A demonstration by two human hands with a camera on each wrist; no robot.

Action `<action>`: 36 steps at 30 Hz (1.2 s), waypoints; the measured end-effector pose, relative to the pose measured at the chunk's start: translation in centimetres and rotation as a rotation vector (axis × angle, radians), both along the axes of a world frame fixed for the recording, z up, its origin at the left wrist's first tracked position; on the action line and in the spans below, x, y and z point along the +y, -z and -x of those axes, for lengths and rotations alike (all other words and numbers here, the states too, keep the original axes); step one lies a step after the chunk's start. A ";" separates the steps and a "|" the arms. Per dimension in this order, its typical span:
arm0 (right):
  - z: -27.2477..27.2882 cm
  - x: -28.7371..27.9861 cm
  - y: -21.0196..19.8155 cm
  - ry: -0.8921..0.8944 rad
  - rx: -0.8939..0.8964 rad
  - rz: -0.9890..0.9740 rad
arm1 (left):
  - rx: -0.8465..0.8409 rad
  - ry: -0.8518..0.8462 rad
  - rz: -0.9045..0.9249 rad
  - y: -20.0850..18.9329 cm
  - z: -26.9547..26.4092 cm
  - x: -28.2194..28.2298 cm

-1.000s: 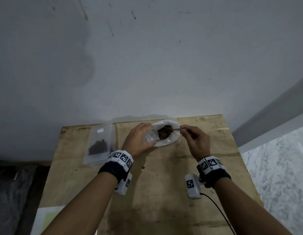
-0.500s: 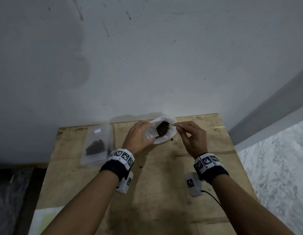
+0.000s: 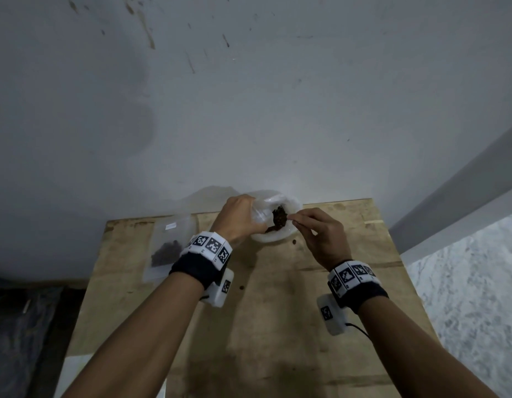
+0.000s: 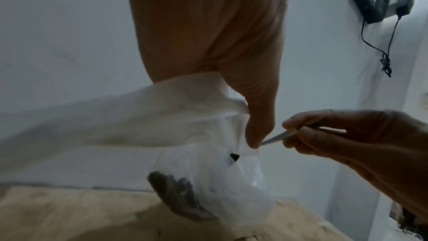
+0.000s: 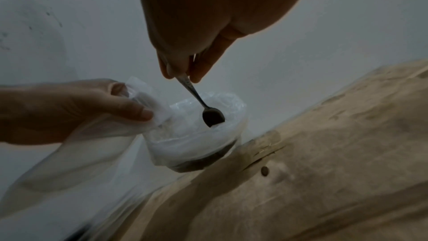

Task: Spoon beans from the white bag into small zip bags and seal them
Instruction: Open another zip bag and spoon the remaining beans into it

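Note:
The white bag point(image 3: 273, 235) stands open at the table's far edge with dark beans point(image 3: 279, 218) inside. My left hand point(image 3: 239, 218) grips a clear small zip bag point(image 5: 148, 98) by its mouth, just left of the white bag's rim point(image 5: 208, 140). That zip bag point(image 4: 139, 116) looks empty. My right hand point(image 3: 299, 221) pinches the handle of a small metal spoon point(image 5: 191, 89). The spoon points steeply down, and its bowl point(image 5: 213, 116) sits inside the white bag's mouth. In the left wrist view the right hand's fingers point(image 4: 308, 135) hold the spoon handle point(image 4: 277, 136) next to my left thumb.
A small zip bag with beans in it point(image 3: 168, 248) lies flat at the wooden table's point(image 3: 277, 326) far left. Stray beans point(image 3: 294, 241) lie on the wood near the white bag. A grey wall rises directly behind the table. Marble floor shows to the right.
The right hand has tipped the spoon from nearly level to pointing down into the white bag. The left hand keeps the small zip bag beside the rim.

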State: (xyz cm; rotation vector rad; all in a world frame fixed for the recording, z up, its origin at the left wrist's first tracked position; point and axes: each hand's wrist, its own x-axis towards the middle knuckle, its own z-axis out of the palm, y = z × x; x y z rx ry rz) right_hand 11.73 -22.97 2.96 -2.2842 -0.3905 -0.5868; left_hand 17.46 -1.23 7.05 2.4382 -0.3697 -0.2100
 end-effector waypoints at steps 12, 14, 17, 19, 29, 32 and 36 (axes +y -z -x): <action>-0.4 -0.6 1.6 0.456 0.323 -0.345 | -0.023 -0.057 0.116 2.2 1.8 0.3; -0.5 -0.9 1.9 0.486 0.391 -0.405 | -0.026 -0.046 0.113 2.5 1.7 0.2; -0.8 -1.2 2.7 0.522 0.518 -0.551 | -0.019 -0.016 0.106 2.9 1.6 0.1; -0.8 -1.0 3.2 0.538 0.599 -0.655 | -0.015 -0.011 0.113 3.1 1.8 0.0; -0.8 -0.2 5.9 0.537 0.975 -0.891 | -0.039 0.008 0.145 3.7 2.0 0.8; -0.6 -0.1 5.1 0.561 0.931 -0.902 | -0.046 0.001 0.163 3.8 2.0 1.3; -0.6 0.0 2.7 0.625 0.747 -0.843 | -0.021 -0.050 0.196 4.0 1.8 1.6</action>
